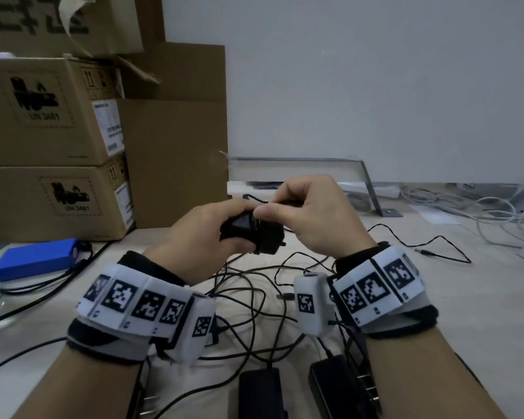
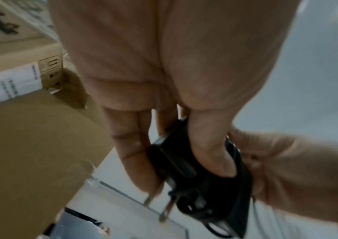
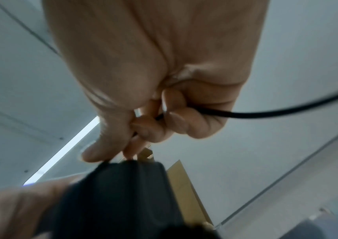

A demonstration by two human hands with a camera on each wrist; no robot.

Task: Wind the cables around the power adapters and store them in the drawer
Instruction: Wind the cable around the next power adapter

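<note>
My left hand (image 1: 212,234) grips a small black power adapter (image 1: 256,234) above the table, thumb and fingers curled round its body (image 2: 200,176). Metal plug prongs (image 2: 164,211) stick out of its far end. My right hand (image 1: 303,216) pinches the adapter's thin black cable (image 3: 246,114) right at the adapter's top edge, and the cable runs through its curled fingers. Some turns of cable lie round the adapter (image 3: 119,194). The loose end trails over the table to a barrel plug (image 1: 422,251). No drawer shows in any view.
Two more black adapters (image 1: 259,394) (image 1: 339,385) and a tangle of black cables (image 1: 254,297) lie on the table below my wrists. Stacked cardboard boxes (image 1: 52,140) stand at the left, a blue pack (image 1: 34,258) in front of them. White cables (image 1: 481,213) lie at the far right.
</note>
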